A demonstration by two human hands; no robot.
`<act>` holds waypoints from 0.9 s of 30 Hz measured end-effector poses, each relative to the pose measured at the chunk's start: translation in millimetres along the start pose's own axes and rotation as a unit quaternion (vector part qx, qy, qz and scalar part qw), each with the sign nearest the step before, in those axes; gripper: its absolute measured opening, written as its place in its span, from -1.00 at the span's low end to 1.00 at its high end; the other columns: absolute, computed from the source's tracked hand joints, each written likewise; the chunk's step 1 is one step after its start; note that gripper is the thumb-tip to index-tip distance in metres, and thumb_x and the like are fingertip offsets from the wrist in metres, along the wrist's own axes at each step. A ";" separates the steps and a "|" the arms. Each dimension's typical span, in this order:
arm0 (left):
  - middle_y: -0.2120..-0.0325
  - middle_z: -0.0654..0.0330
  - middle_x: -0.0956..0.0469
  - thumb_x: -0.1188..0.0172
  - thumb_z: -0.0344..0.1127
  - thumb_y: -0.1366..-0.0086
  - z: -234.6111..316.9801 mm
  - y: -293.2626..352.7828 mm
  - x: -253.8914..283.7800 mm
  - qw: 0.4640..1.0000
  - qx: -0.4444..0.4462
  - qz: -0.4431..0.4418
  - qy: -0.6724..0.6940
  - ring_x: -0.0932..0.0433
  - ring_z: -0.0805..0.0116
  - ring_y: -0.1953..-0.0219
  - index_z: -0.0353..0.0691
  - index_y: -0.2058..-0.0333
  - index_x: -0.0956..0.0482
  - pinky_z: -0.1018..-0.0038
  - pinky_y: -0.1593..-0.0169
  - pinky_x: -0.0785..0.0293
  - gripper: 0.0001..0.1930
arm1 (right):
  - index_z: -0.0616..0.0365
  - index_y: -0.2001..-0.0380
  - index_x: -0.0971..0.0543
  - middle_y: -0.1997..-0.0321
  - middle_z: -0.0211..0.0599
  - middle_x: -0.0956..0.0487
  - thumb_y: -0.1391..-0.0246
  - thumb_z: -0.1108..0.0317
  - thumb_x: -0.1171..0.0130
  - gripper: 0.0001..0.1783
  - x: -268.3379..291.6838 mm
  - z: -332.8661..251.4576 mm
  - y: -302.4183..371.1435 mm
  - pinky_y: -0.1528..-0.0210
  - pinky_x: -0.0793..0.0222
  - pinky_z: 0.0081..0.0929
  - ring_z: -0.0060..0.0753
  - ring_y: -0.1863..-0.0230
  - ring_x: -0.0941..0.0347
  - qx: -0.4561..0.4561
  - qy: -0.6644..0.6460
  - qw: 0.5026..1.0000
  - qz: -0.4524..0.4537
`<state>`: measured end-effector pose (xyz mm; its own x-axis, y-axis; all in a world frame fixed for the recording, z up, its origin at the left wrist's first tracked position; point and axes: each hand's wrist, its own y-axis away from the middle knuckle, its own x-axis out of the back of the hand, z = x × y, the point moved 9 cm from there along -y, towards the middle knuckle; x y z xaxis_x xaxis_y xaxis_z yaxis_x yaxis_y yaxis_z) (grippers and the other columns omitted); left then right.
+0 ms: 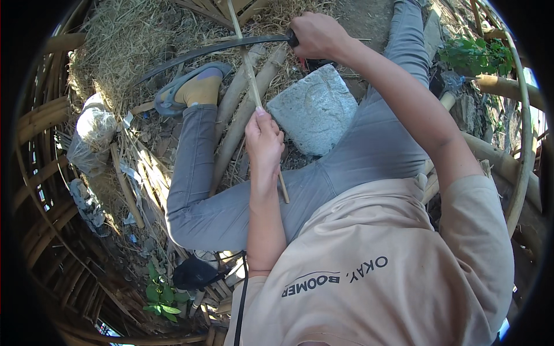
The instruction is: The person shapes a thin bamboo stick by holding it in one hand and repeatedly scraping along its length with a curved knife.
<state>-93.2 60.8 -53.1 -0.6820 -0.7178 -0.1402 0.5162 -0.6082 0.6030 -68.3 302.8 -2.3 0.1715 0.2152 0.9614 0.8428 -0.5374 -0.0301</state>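
Observation:
My left hand is closed around a long, thin bamboo strip, thumb laid along it. The strip's short end pokes out below my fist over my thigh, and its long end runs up past the top of the view. In my right hand is the dark handle of a machete, fingers wrapped round it. The machete's long, slightly curved blade points left and crosses the strip above my left hand. Whether the edge bites into the strip I cannot tell.
A pale stone block lies between my legs. Two poles rest beside my left foot, which wears a grey shoe. Dry straw, plastic bags and a dark cloth-like thing lie leftward. Bamboo fencing curves round.

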 end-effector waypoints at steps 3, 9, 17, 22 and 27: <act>0.69 0.48 -0.07 0.24 0.00 -0.57 1.0 0.3 1.8 1.000 -0.011 0.015 -0.020 0.00 0.72 0.74 -0.05 0.44 -0.22 0.62 0.72 0.16 -0.61 | 0.22 0.49 -0.64 0.44 -0.01 -0.65 0.26 0.24 -0.31 -0.73 4.2 -26.3 13.6 0.23 -0.58 -0.10 0.06 0.33 -0.64 0.017 0.007 0.999 -0.050; 0.69 0.48 -0.07 0.25 0.00 -0.57 0.9 -1.7 2.0 0.999 -0.016 0.018 -0.023 0.00 0.71 0.75 -0.07 0.43 -0.24 0.62 0.72 0.15 -0.61 | 0.24 0.58 -0.58 0.55 0.03 -0.59 0.35 0.33 -0.27 -0.79 -3.2 -28.5 -1.3 0.29 -0.55 -0.05 0.15 0.41 -0.59 0.060 -0.017 0.998 0.000; 0.69 0.48 -0.06 0.27 -0.02 -0.57 2.6 -1.8 -1.5 0.999 -0.045 0.009 -0.027 0.00 0.71 0.75 -0.08 0.43 -0.24 0.62 0.72 0.14 -0.61 | 0.28 0.62 -0.64 0.51 0.09 -0.62 0.34 0.25 -0.30 -0.73 10.3 27.0 -28.8 0.34 -0.56 -0.10 0.12 0.40 -0.62 -0.029 0.021 0.999 -0.023; 0.70 0.47 -0.07 0.29 -0.02 -0.57 -1.3 -5.8 8.6 0.988 -0.075 0.037 -0.127 0.00 0.70 0.75 -0.08 0.44 -0.24 0.62 0.73 0.13 -0.60 | 0.22 0.49 -0.64 0.45 -0.03 -0.65 0.28 0.26 -0.31 -0.73 2.6 -26.7 0.8 0.25 -0.58 -0.11 0.05 0.34 -0.63 0.056 -0.006 0.997 -0.047; 0.70 0.47 -0.07 0.30 -0.02 -0.58 -2.0 0.7 0.1 0.997 -0.038 0.025 -0.066 -0.01 0.70 0.75 -0.09 0.44 -0.24 0.62 0.73 0.12 -0.59 | 0.23 0.53 -0.60 0.49 0.00 -0.61 0.36 0.34 -0.29 -0.76 -7.4 -34.1 -4.8 0.23 -0.54 -0.06 0.09 0.33 -0.60 0.040 -0.019 0.998 -0.041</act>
<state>-91.9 59.6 -54.2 -0.7142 -0.6999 -0.0044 0.5851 -0.6005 0.5451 -91.0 276.0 0.1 0.1177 0.2874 0.9506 0.8928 -0.4498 0.0254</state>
